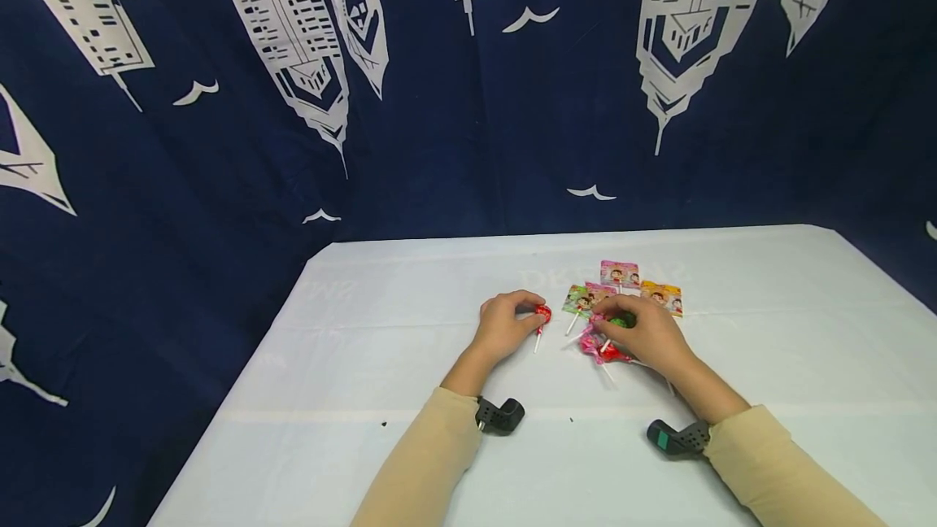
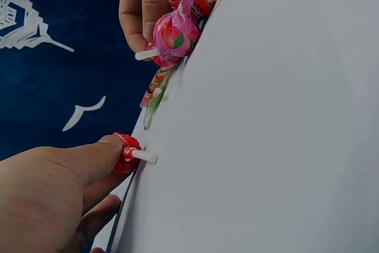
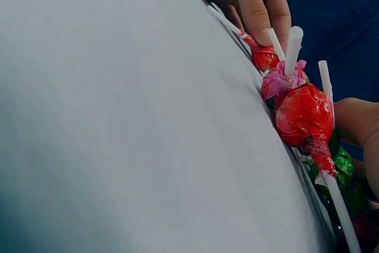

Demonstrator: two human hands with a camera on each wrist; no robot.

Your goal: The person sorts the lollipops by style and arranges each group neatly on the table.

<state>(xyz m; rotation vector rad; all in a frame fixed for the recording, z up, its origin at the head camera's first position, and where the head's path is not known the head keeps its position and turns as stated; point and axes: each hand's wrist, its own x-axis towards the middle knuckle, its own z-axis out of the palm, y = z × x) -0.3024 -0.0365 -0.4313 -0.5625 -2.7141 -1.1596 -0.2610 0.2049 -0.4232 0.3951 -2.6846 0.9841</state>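
Between thumb and fingertips, my left hand (image 1: 505,324) pinches a red-wrapped lollipop (image 1: 542,314), its white stick pointing down toward the table. My right hand (image 1: 651,336) curves over a pile of lollipops at centre right, thumb and fingers around a green-wrapped lollipop (image 3: 343,164); its fingertips are partly hidden. Beside that hand lie a pink-wrapped lollipop (image 2: 176,35) and another red-wrapped lollipop (image 3: 305,114). Their white sticks point in different directions.
Behind the pile lie flat printed packets: a pink packet (image 1: 619,273), an orange packet (image 1: 662,296) and a green packet (image 1: 577,299), which has a stick beside it. All rest on a white-covered table (image 1: 307,397). A dark blue printed curtain (image 1: 468,145) hangs behind.
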